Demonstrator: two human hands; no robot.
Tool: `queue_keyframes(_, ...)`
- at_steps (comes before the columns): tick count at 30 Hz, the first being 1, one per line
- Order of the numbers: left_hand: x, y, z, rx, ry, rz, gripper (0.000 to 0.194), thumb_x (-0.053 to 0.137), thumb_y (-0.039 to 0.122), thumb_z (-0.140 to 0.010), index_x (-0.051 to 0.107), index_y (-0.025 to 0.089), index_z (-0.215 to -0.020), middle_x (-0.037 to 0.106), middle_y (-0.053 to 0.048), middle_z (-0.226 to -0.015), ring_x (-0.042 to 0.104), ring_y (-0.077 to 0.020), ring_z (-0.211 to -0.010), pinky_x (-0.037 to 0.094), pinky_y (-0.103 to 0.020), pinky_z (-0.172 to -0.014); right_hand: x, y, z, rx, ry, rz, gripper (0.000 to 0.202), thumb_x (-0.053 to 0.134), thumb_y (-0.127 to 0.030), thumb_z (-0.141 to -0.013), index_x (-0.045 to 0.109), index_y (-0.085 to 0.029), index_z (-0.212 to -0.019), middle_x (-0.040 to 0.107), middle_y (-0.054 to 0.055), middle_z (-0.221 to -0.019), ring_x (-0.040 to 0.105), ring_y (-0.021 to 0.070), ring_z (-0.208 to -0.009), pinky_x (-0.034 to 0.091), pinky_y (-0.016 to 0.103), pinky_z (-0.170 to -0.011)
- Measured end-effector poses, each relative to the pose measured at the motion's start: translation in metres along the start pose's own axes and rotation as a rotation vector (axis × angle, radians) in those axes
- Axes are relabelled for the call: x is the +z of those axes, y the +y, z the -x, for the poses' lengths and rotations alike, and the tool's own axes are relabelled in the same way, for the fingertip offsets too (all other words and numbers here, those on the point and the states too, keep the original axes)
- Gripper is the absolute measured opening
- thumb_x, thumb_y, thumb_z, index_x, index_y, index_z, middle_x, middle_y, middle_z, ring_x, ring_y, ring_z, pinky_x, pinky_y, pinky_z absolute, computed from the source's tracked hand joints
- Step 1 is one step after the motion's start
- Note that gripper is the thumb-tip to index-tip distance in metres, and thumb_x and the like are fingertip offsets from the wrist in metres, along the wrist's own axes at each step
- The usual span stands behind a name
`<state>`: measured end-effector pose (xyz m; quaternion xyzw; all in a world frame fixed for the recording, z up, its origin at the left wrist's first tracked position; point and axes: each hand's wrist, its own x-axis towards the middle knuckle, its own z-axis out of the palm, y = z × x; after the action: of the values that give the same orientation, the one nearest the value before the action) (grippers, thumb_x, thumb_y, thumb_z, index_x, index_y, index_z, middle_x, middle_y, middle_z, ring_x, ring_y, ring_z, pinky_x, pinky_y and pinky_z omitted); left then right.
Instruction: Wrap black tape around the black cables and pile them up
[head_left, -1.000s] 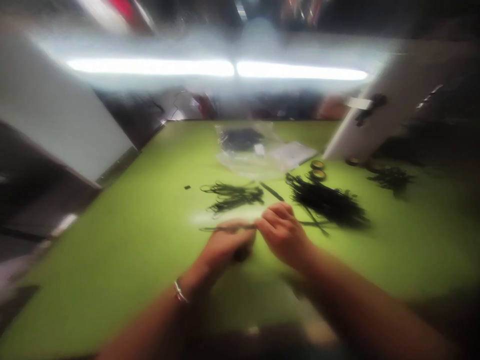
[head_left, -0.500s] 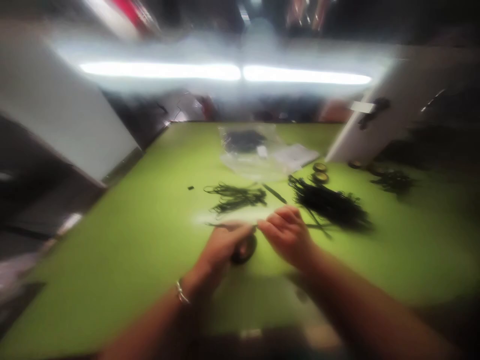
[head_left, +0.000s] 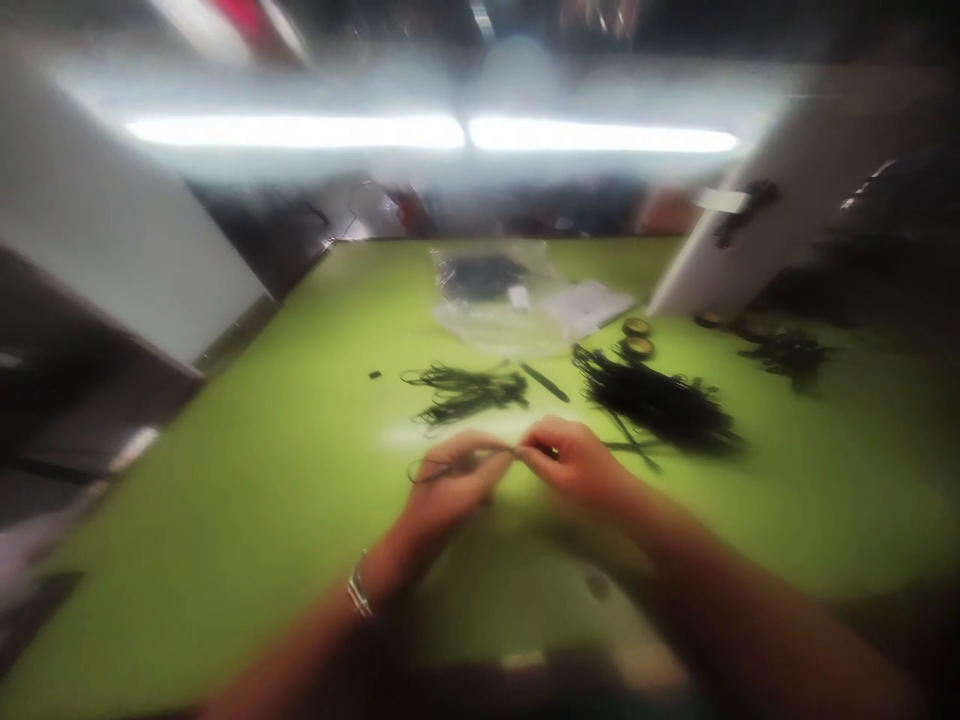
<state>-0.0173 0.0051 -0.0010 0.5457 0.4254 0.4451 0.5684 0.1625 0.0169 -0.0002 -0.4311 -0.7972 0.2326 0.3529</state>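
My left hand (head_left: 450, 492), with a bracelet at its wrist, is closed in a pinch on a thin black cord (head_left: 418, 474). A loop of that cord sticks out past the left side of the hand. My right hand (head_left: 577, 458) is closed too, its fingertips meeting the left ones at the cord; a dark bit shows between its fingers. Just beyond the hands lies a small pile of looped black cords (head_left: 472, 392). To the right is a thick bundle of black cords (head_left: 660, 405). A slim dark tool (head_left: 545, 382), its kind unclear, lies between them.
Two small tape rolls (head_left: 638, 346) lie behind the thick bundle. A clear plastic bag (head_left: 487, 325) with dark contents is at the back of the green table (head_left: 262, 480), beside a pale packet (head_left: 589, 307). Another dark clump (head_left: 791, 355) lies far right. White panels (head_left: 150, 220) flank the table.
The dark ring-shaped roll under my left hand no longer shows. A cord loop now stands out at that hand's left, and my right hand has turned, its fingers lower. The view shifted slightly.
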Motion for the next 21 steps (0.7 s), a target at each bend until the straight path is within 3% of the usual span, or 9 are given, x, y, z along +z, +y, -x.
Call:
queue_keyframes(2, -0.001, 0.003, -0.001, -0.140, -0.080, 0.157, 0.028, 0.068, 0.041, -0.079, 0.070, 0.013, -0.078, 0.046, 0.003, -0.045, 0.038, -0.0083, -0.041, 0.027, -0.023, -0.042, 0.001, 0.000, 0.001, -0.089, 0.078, 0.096, 0.018, 0.058, -0.016, -0.086, 0.058, -0.018, -0.068, 0.058, -0.001, -0.063, 0.049, 0.0129, -0.064, 0.040, 0.026, -0.064)
queue_keyframes(6, -0.005, 0.004, -0.004, -0.276, -0.062, 0.263, 0.038, 0.065, 0.047, -0.080, 0.063, 0.012, -0.066, 0.044, 0.003, -0.041, 0.035, -0.0062, -0.038, 0.025, -0.021, -0.041, 0.007, -0.003, 0.004, -0.303, 0.216, 0.367, 0.020, 0.054, -0.018, -0.089, 0.056, -0.019, -0.069, 0.053, 0.001, -0.065, 0.043, 0.0165, -0.071, 0.038, 0.032, -0.073)
queue_keyframes(10, -0.007, 0.002, -0.005, -0.318, -0.158, 0.344, 0.034, 0.071, 0.042, -0.075, 0.060, 0.012, -0.065, 0.041, 0.005, -0.040, 0.033, -0.0051, -0.037, 0.022, -0.020, -0.040, 0.007, -0.008, 0.006, -0.408, 0.293, 0.535, 0.023, 0.054, -0.018, -0.090, 0.053, -0.020, -0.067, 0.048, 0.001, -0.062, 0.042, 0.0170, -0.071, 0.037, 0.033, -0.076)
queue_keyframes(13, -0.005, 0.000, -0.004, -0.332, -0.110, 0.350, 0.032, 0.074, 0.040, -0.072, 0.059, 0.013, -0.063, 0.042, 0.004, -0.040, 0.035, -0.0055, -0.038, 0.022, -0.019, -0.040, 0.007, -0.008, 0.006, -0.482, 0.318, 0.603, 0.019, 0.053, -0.013, -0.089, 0.056, -0.020, -0.071, 0.047, 0.000, -0.061, 0.043, 0.0168, -0.071, 0.036, 0.032, -0.078)
queue_keyframes(17, -0.004, 0.000, -0.003, -0.281, -0.028, 0.285, 0.027, 0.076, 0.036, -0.070, 0.064, 0.012, -0.070, 0.043, 0.005, -0.044, 0.035, -0.0058, -0.041, 0.023, -0.020, -0.042, 0.010, -0.002, 0.007, -0.490, 0.303, 0.570, 0.016, 0.051, -0.011, -0.089, 0.059, -0.021, -0.079, 0.052, 0.000, -0.064, 0.045, 0.0168, -0.073, 0.037, 0.033, -0.079)
queue_keyframes(21, -0.007, 0.001, -0.003, -0.037, 0.006, 0.019, 0.017, 0.070, 0.029, -0.077, 0.065, 0.014, -0.072, 0.051, 0.001, -0.057, 0.043, -0.0091, -0.051, 0.032, -0.023, -0.050, 0.010, 0.002, 0.005, -0.350, 0.223, 0.367, 0.015, 0.055, -0.019, -0.090, 0.059, -0.020, -0.076, 0.057, 0.001, -0.067, 0.048, 0.0167, -0.073, 0.039, 0.033, -0.076)
